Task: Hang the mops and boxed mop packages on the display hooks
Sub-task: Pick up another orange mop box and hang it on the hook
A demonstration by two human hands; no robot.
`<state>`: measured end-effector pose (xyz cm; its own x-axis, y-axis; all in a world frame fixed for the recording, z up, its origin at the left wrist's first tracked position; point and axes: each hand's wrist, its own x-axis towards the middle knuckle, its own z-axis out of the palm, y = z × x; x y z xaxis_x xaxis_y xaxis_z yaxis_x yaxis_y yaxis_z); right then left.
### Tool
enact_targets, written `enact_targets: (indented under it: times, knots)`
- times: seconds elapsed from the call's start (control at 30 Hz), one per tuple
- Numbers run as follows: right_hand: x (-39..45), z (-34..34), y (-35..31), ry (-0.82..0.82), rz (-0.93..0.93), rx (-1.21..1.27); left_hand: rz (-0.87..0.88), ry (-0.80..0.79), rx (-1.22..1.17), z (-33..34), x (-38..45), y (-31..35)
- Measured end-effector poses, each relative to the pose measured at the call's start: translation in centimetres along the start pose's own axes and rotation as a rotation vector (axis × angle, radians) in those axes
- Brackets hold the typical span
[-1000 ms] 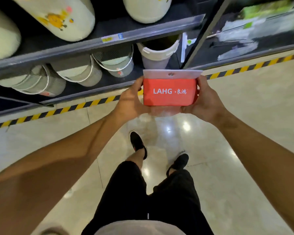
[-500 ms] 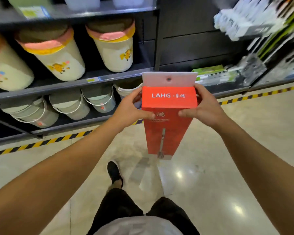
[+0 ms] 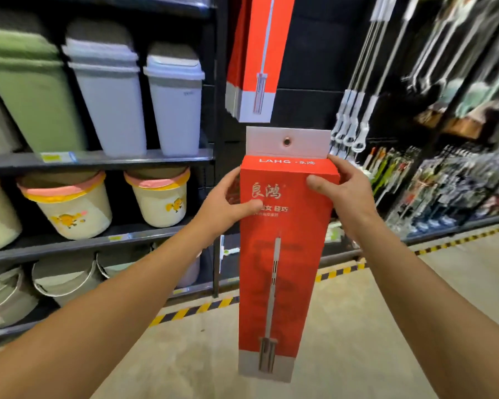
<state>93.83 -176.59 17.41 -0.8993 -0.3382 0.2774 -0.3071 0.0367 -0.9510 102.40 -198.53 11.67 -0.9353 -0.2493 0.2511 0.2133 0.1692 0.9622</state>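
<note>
Head view: both hands grip one red boxed mop package (image 3: 283, 254) near its top, left hand (image 3: 228, 205) wrapped on the left edge with thumb across the front, right hand (image 3: 343, 191) clamped on the top right corner, thumb on the front. Box hangs upright between the hands, bottom end free above the floor (image 3: 386, 326). White hang tab (image 3: 288, 142) with one metal eyelet (image 3: 286, 141) sticks up just above the right hand fingers

Change: a second ago the box was held low and foreshortened over the feet, only the top face showing; half a second ago it had tipped upright in front of the bucket shelves. Now it is raised higher and the view has swung up to the dark display panel (image 3: 308, 53). Judgement: carry is over, alignment with a hook starts; eyelet not yet on any hook, no hook tip visible

Counts: 1 package in hand; above the hands a stack of hung red packages (image 3: 254, 59), several edges show, exact number can't tell. Up and right of the right hand, 4 white mop handles (image 3: 355, 116) hanging, more mops further right too blurred to count. Left of the left hand: 3 tall lidded bins (image 3: 110, 90) (1 green, 2 grey) on the upper shelf, 2 full cream buckets (image 3: 72, 208) plus a partial one below, grey buckets lowest, count unclear
</note>
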Motion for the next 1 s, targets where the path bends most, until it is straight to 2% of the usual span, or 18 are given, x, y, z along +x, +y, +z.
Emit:
enact_targets:
  times: [0.27, 0.67, 1.0]
  knots:
    - [8.5, -4.2, -4.8, 0.088, -0.104, 0.048, 0.052, -0.078, 0.132, 2.9, 8.0, 0.9]
    - [24.0, -6.8, -5.6, 0.167, -0.349, -0.055, 0.219, -0.016, 0.161, 3.4, 24.4, 3.9]
    - [38.1, -8.7, -5.9, 0.065, -0.487, -0.099, 0.274, 0.086, 0.24, 3.5, 36.0, 6.1]
